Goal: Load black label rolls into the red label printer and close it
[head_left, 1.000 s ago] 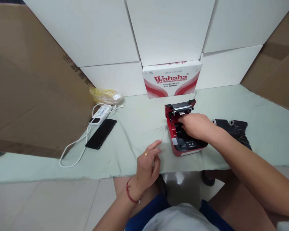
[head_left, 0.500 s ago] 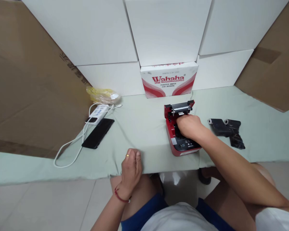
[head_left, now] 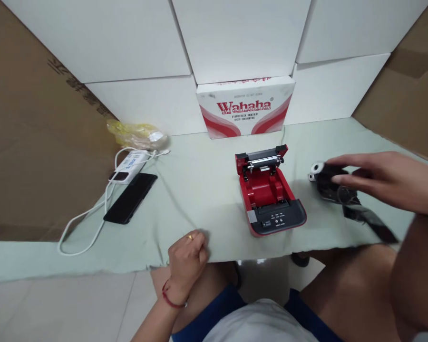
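Right hand (head_left: 385, 180) grips black rolls (head_left: 326, 184) beside a raised-lid printer (head_left: 269, 197)

A person seated at a counter (head_left: 207, 190) spread with pale green cloth takes hold of a pair of black rolls with pale cores; the fingers (head_left: 349, 160) of the right hand are part-curled over the top, the thumb on the near side, though whether the rolls are clear of the cloth cannot be told; a dark strip (head_left: 373, 225) trails from them toward the person, its end blurred; the red-and-black printer stands just to their left, its lid (head_left: 262, 160) tipped back, its red bay bared and its button panel facing the person; the left hand (head_left: 187, 259), wearing a gold ring (head_left: 190, 237) and a red bracelet (head_left: 169, 299), is curled into a fist at the counter's near edge, and what it may enclose cannot be seen; a white-and-red Wahaha carton (head_left: 246, 108) stands behind the printer; at far left lie a black phone (head_left: 130, 198), a white power strip (head_left: 131, 165), a looped white cable (head_left: 71, 254) and a yellowish plastic bag (head_left: 131, 135), all near a brown cardboard panel (head_left: 39, 156).
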Demonstrator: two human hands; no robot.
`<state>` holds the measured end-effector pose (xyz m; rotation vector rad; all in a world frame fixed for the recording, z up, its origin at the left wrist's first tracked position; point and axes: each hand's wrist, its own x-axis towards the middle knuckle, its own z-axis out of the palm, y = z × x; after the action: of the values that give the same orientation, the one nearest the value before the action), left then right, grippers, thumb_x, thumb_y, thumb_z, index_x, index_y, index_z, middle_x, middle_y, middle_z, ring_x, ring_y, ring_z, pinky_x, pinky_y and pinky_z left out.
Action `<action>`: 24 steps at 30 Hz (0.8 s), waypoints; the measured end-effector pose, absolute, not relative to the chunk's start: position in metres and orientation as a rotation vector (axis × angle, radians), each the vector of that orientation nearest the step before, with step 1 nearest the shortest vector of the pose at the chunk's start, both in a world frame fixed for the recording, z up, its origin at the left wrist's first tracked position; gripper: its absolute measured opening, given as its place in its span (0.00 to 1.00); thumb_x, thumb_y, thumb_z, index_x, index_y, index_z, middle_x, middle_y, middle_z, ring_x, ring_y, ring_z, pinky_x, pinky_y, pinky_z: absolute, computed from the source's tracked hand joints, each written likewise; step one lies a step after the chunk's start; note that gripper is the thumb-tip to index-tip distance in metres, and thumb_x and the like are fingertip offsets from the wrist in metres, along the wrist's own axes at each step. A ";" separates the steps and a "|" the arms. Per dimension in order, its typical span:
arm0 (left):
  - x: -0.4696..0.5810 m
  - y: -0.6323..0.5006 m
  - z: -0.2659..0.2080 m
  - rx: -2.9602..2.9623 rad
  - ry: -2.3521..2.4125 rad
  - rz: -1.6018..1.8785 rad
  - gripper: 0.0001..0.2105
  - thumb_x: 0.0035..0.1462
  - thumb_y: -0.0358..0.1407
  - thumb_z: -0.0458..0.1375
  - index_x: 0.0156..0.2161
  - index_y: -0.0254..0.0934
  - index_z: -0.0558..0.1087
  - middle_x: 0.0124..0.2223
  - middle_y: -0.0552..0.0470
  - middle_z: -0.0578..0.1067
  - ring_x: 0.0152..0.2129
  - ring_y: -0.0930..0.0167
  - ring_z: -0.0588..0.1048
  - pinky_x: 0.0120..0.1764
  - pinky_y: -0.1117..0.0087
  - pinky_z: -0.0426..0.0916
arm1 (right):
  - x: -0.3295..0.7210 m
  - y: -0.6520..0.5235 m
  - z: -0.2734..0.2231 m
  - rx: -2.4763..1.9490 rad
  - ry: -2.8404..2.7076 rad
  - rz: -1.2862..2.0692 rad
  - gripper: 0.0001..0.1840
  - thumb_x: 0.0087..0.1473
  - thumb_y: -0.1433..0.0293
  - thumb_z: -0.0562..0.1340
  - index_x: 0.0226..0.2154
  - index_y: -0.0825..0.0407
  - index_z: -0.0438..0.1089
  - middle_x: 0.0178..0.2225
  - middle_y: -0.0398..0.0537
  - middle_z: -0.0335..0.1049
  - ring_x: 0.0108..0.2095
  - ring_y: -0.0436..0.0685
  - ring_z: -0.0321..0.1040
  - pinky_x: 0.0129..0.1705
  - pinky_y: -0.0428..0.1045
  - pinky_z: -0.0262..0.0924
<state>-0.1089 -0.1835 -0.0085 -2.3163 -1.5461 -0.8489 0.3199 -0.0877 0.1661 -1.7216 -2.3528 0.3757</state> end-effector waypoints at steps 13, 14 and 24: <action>-0.101 -0.183 -0.001 -2.150 -1.637 -0.897 0.10 0.67 0.25 0.52 0.50 0.35 0.71 0.32 0.54 0.73 0.24 0.73 0.71 0.31 0.73 0.65 | 0.348 -0.036 0.087 -2.173 -1.913 0.229 0.18 0.60 0.62 0.60 0.49 0.46 0.79 0.45 0.52 0.81 0.46 0.66 0.76 0.50 0.60 0.68; -0.101 -0.183 -0.003 -2.131 -1.638 -0.898 0.12 0.67 0.24 0.51 0.52 0.35 0.71 0.32 0.54 0.73 0.23 0.74 0.71 0.30 0.73 0.65 | 0.352 -0.037 0.084 -2.185 -1.943 0.251 0.17 0.59 0.63 0.62 0.49 0.47 0.80 0.45 0.52 0.81 0.46 0.66 0.76 0.50 0.60 0.68; -0.103 -0.185 -0.006 -2.200 -1.624 -0.975 0.14 0.48 0.16 0.48 0.29 0.39 0.67 0.32 0.51 0.72 0.30 0.69 0.72 0.34 0.70 0.65 | 0.347 -0.033 0.079 -2.122 -2.274 0.317 0.19 0.58 0.62 0.65 0.49 0.54 0.80 0.45 0.61 0.80 0.44 0.67 0.76 0.46 0.59 0.68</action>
<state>-0.1035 -0.1851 -0.0063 -2.1999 -1.6237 -0.9753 0.3466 -0.0334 0.0786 -2.1216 -2.2745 0.3172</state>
